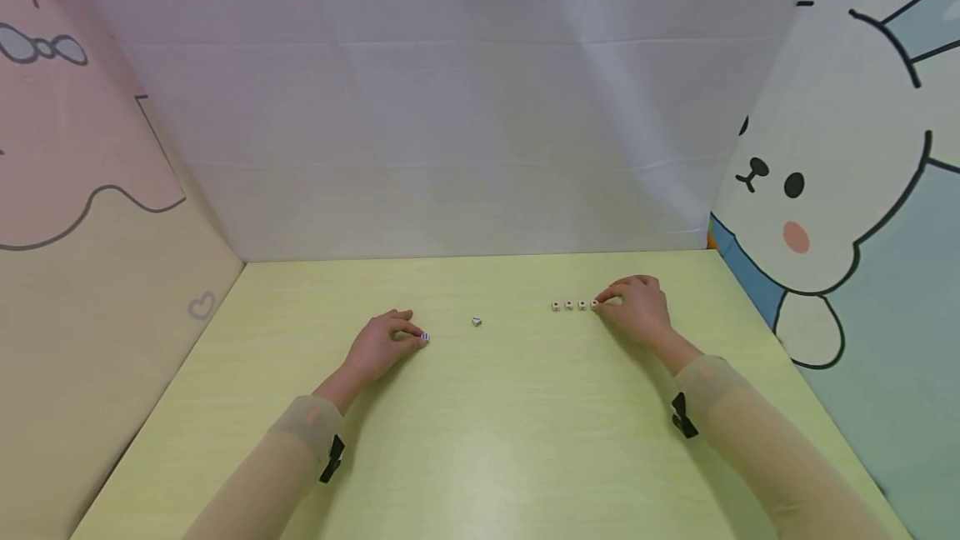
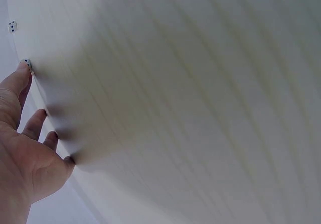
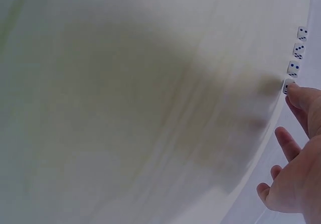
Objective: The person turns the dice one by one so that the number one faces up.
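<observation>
A short row of small white dice (image 1: 569,306) stands on the right half of the table. My right hand (image 1: 635,307) pinches the rightmost die (image 3: 286,86) of that row between thumb and forefinger, its other fingers held apart. On the left, my left hand (image 1: 382,346) pinches another die (image 1: 425,338) at its thumb and fingertip, down at the tabletop. Between that die and the row lies a single die (image 1: 476,322), turned at an angle and touched by neither hand. In the left wrist view, the held die (image 2: 28,65) shows dark pips beside the thumb.
The pale yellow table (image 1: 480,440) ends at a white cloth wall (image 1: 465,148) at the back. A cartoon-printed panel (image 1: 825,190) borders it on the right, and a pink and cream panel (image 1: 90,315) on the left.
</observation>
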`<state>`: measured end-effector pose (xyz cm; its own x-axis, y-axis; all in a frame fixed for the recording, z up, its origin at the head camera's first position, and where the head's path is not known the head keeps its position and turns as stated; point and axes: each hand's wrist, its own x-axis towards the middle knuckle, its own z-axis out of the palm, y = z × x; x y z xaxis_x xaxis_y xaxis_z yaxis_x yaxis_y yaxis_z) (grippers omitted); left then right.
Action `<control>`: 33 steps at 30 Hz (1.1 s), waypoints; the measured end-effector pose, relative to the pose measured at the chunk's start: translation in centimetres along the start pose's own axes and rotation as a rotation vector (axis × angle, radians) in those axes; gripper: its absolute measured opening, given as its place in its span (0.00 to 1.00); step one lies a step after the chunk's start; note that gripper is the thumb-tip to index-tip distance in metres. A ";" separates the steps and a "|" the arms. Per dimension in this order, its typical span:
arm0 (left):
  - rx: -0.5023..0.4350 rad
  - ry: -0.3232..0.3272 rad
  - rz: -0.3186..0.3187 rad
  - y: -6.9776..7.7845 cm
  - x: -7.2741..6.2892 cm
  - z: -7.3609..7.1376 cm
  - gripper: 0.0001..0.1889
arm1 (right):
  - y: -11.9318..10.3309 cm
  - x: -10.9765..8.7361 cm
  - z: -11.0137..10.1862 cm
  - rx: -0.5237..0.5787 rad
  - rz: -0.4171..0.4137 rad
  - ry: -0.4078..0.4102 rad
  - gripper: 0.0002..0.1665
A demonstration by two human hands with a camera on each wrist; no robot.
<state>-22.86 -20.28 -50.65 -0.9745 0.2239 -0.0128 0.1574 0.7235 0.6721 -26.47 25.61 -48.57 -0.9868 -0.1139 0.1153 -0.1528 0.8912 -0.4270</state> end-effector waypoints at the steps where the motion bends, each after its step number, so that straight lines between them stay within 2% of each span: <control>1: 0.001 0.000 0.001 0.0 0.0 0.0 0.08 | 0.0 0.0 0.0 -0.001 -0.001 0.000 0.13; 12: 0.006 0.006 0.007 0.1 -0.1 0.0 0.09 | 0.2 -0.1 0.2 0.002 -0.018 0.008 0.12; 20: -0.001 0.011 0.013 -0.1 -0.1 0.1 0.09 | -0.2 -0.4 -1.0 0.025 0.007 -0.001 0.21; 25: -0.002 0.012 0.013 -0.1 -0.1 0.1 0.08 | -0.7 -1.0 -2.7 0.071 -0.006 0.045 0.26; 33: -0.002 0.012 0.023 -0.1 -0.1 0.0 0.09 | -2.0 -2.5 -4.5 0.094 -0.098 0.147 0.25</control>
<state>-22.77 -20.37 -50.75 -0.9725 0.2326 0.0120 0.1797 0.7169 0.6736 -23.42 26.10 -43.96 -0.9493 -0.1266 0.2876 -0.2592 0.8332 -0.4885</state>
